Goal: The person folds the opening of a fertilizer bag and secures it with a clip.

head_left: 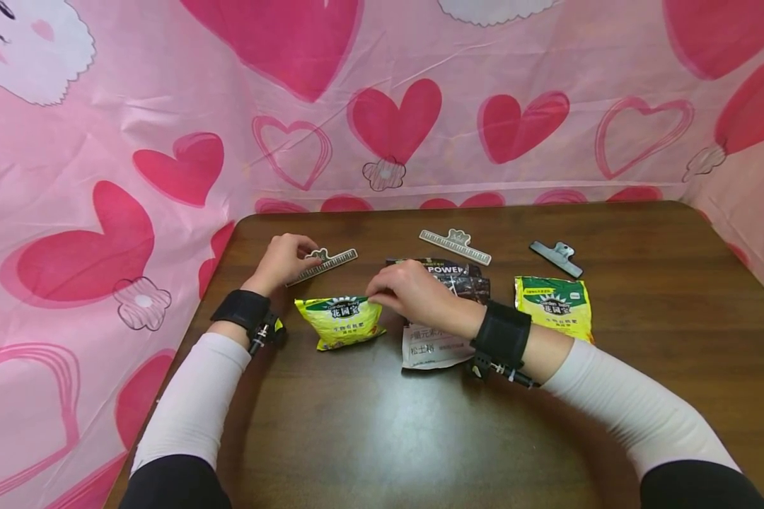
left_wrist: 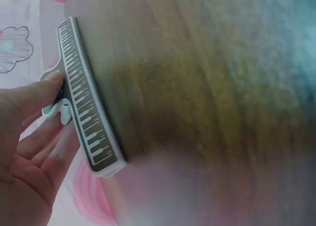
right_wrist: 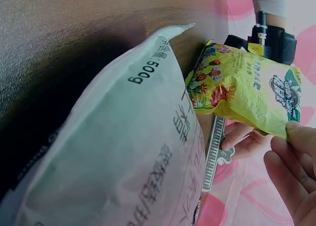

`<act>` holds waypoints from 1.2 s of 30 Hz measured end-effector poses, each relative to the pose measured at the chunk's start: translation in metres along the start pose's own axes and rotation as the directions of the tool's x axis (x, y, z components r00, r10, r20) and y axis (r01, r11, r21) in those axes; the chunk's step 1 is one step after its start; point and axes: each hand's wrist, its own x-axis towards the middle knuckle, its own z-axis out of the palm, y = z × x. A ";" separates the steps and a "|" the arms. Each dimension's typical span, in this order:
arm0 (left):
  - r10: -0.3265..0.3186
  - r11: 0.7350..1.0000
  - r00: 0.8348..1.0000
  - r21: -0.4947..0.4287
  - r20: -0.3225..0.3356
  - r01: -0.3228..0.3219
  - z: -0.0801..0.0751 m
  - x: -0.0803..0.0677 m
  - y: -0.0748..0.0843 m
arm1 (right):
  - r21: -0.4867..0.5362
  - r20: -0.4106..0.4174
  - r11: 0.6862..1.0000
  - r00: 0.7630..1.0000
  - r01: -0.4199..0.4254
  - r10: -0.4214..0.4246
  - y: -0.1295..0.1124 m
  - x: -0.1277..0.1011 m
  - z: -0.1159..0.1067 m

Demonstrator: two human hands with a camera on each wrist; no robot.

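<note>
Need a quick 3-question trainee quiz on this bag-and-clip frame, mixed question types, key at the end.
1. True or false: the left hand holds a bag clip by its handle.
2. Which thing does the right hand pinch at its top edge?
A. the far yellow bag
B. the near yellow bag
C. the grey metal clip
3. Fill in: the white bag lies partly under the right ____.

Key
1. True. The left wrist view shows thumb and fingers on the handle.
2. B.
3. Wrist (forearm); the dark bag sits just behind the hand.
</note>
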 end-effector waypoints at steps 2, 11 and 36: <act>0.019 1.000 1.000 -0.016 -0.006 -0.019 -0.001 -0.002 0.001 | -0.004 0.002 1.000 1.000 -0.001 0.001 -0.001 0.000 0.000; 0.062 0.998 0.998 0.024 0.032 -0.063 -0.009 -0.009 0.005 | -0.003 0.005 1.000 1.000 -0.006 0.006 -0.001 -0.001 0.001; 0.249 0.968 0.963 0.016 -0.100 -0.249 -0.070 -0.050 0.052 | 0.016 0.049 1.000 0.999 0.005 -0.005 0.001 -0.001 -0.003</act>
